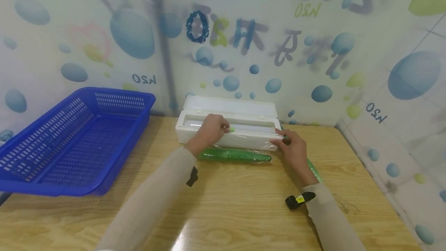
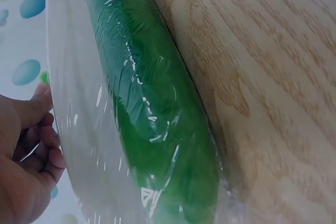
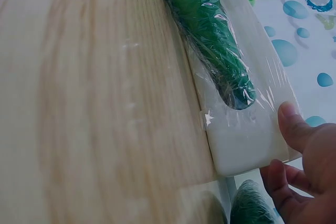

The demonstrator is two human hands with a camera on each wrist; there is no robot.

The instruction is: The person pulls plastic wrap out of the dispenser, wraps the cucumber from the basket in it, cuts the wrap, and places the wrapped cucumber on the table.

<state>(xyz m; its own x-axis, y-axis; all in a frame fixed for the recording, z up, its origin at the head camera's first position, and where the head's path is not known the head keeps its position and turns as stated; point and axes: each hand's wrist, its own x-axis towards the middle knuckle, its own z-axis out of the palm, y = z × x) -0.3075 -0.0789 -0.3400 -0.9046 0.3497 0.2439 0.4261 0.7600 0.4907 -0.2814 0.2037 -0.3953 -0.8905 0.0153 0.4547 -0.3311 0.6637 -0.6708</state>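
Observation:
A long white cling film box (image 1: 240,140) stands at the back of the table with its lid (image 1: 230,105) raised. At the box's front rim my left hand (image 1: 211,128) pinches a small bright green slide cutter (image 1: 232,129). My right hand (image 1: 294,146) grips the right end of the box, thumb on top and fingers lower down. Along the front of the box lies a green cucumber (image 1: 233,155) under clear film (image 3: 273,77), which stretches up over the box's front wall. A second wrapped cucumber (image 3: 252,203) lies by the right end, partly hidden by my right forearm.
To the left sits a big blue perforated basket (image 1: 120,165). A patterned wall (image 1: 244,65) rises right behind the box, and another wall (image 1: 400,142) borders the right side of the wooden table (image 1: 244,208).

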